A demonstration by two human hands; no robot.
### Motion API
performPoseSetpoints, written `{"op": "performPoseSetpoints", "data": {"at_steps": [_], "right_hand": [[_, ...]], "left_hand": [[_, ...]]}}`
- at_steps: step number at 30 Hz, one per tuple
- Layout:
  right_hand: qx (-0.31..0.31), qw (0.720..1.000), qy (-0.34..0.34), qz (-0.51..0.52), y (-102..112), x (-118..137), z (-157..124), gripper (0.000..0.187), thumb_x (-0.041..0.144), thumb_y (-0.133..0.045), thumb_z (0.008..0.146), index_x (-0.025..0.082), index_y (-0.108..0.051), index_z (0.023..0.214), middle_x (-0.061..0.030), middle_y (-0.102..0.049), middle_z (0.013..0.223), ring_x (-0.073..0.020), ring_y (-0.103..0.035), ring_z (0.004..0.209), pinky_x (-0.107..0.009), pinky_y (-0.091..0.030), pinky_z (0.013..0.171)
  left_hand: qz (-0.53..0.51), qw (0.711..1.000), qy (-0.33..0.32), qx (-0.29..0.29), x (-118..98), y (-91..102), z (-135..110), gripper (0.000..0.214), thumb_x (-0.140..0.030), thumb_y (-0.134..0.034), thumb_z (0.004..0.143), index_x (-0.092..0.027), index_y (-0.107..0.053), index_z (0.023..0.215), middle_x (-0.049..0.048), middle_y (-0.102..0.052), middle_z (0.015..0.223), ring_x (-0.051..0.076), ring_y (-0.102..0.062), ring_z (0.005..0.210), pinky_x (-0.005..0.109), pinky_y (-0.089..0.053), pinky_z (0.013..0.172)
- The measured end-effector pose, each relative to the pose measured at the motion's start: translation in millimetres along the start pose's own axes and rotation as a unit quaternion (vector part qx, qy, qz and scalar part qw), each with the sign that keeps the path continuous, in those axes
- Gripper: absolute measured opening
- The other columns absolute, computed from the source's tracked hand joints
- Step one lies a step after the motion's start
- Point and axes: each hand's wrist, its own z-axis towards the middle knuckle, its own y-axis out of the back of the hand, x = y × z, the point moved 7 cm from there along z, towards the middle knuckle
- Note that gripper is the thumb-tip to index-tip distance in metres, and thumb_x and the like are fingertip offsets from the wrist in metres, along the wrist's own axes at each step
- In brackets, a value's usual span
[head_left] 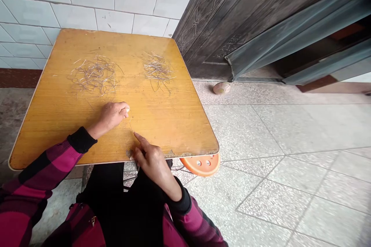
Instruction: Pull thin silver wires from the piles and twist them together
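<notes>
On a yellow wood-grain tabletop [176,123] lie two loose tangles of thin silvery wire, the larger [95,75] at left and the smaller [158,69] at right. My left hand [110,116] rests on the table, its fingertips pinched on a small pale end of a fine wire strand [130,120]. That strand runs down toward my right hand [152,162], which sits at the chipped front edge of the table. Its index finger is extended and ends close to the strand's lower end, holding nothing that I can see.
An orange round stool [203,164] sticks out below the table's front right corner. A dark embossed metal door [232,27] stands to the right, and white wall tiles [87,11] rise behind the table. A small ball [222,88] lies on the speckled tile floor.
</notes>
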Motion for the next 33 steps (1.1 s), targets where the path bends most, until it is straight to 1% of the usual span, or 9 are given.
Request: {"op": "performPoseSetpoints", "data": {"at_steps": [2,5,8,10,13,17,20,26,33], "right_hand": [[-0.013,0.998,0.019,-0.059,4.7,4.7,5.8,0.043,0.017,-0.046,0.088,0.012,-0.055,0.13,-0.0041,-0.071,0.074,-0.0173,-0.066,0.063,-0.026,-0.048,0.061],[-0.058,0.984,0.031,-0.164,14.6,10.9,19.0,0.024,0.023,-0.049,0.091,0.016,-0.064,0.109,-0.0071,-0.074,0.082,-0.0183,-0.068,0.069,-0.025,-0.045,0.061],[-0.102,0.957,0.005,-0.27,20.4,12.7,32.6,0.023,0.033,-0.049,0.095,0.019,-0.065,0.092,-0.0062,-0.073,0.071,-0.0174,-0.065,0.057,-0.024,-0.033,0.05],[-0.117,0.941,-0.011,-0.318,19.3,12.4,39.3,0.025,0.031,-0.045,0.097,0.019,-0.065,0.089,-0.0053,-0.07,0.063,-0.0164,-0.063,0.051,-0.025,-0.025,0.047],[-0.114,0.928,-0.014,-0.355,11.0,10.7,45.2,0.022,0.024,-0.044,0.097,0.019,-0.065,0.09,-0.0051,-0.069,0.059,-0.015,-0.06,0.047,-0.025,-0.02,0.046],[-0.095,0.925,-0.025,-0.368,2.7,8.3,48.2,0.02,0.019,-0.043,0.096,0.016,-0.064,0.095,-0.0048,-0.067,0.055,-0.0151,-0.062,0.046,-0.024,-0.023,0.045],[-0.087,0.935,-0.039,-0.341,3.1,9.0,48.2,0.022,0.018,-0.043,0.096,0.014,-0.064,0.1,-0.0047,-0.069,0.058,-0.0154,-0.065,0.05,-0.021,-0.03,0.047],[-0.091,0.966,-0.018,-0.242,5.8,8.0,33.5,0.039,0.018,-0.044,0.093,0.01,-0.059,0.128,-0.0045,-0.073,0.068,-0.0144,-0.067,0.057,-0.02,-0.046,0.057],[-0.085,0.962,0.005,-0.259,-2.5,5.7,14.5,0.042,0.014,-0.047,0.09,0.011,-0.062,0.13,-0.0091,-0.074,0.073,-0.017,-0.069,0.061,-0.022,-0.05,0.059]], "left_hand": [[-0.012,1.0,0.012,0.001,-0.9,-1.7,-1.5,0.019,-0.017,-0.052,0.085,-0.018,-0.067,0.072,0.0,-0.074,0.068,0.015,-0.065,0.06,0.025,-0.044,0.061],[-0.04,0.999,0.012,-0.002,-6.7,-4.5,-6.6,0.02,-0.017,-0.052,0.086,-0.018,-0.065,0.071,-0.0003,-0.073,0.067,0.014,-0.065,0.06,0.025,-0.045,0.062],[-0.053,0.999,-0.006,-0.008,-14.8,-6.1,-12.2,0.019,-0.017,-0.051,0.085,-0.019,-0.064,0.072,-0.0014,-0.073,0.067,0.014,-0.065,0.062,0.025,-0.045,0.063],[-0.056,0.998,-0.012,-0.014,-17.8,-5.3,-14.6,0.018,-0.017,-0.051,0.085,-0.019,-0.064,0.073,-0.0015,-0.073,0.067,0.014,-0.065,0.062,0.025,-0.045,0.063],[-0.056,0.998,-0.007,-0.018,-18.7,-3.2,-15.7,0.018,-0.016,-0.051,0.085,-0.019,-0.063,0.073,-0.0009,-0.072,0.067,0.014,-0.065,0.062,0.025,-0.045,0.062],[-0.054,0.998,0.0,-0.01,-19.3,-3.1,-15.8,0.018,-0.015,-0.051,0.085,-0.019,-0.062,0.071,-0.0011,-0.072,0.066,0.014,-0.065,0.061,0.025,-0.044,0.062],[-0.061,0.998,0.001,-0.006,-18.6,-4.5,-15.1,0.019,-0.015,-0.05,0.085,-0.018,-0.062,0.07,-0.0009,-0.072,0.066,0.014,-0.065,0.062,0.024,-0.045,0.063],[-0.087,0.996,0.019,-0.023,-5.5,-3.2,-8.0,0.019,-0.019,-0.048,0.086,-0.018,-0.064,0.075,0.001,-0.073,0.068,0.015,-0.067,0.064,0.024,-0.048,0.063],[-0.101,0.994,0.037,-0.024,2.8,-5.8,-2.9,0.021,-0.024,-0.048,0.087,-0.017,-0.065,0.075,0.003,-0.073,0.069,0.015,-0.067,0.064,0.024,-0.049,0.061]]}}
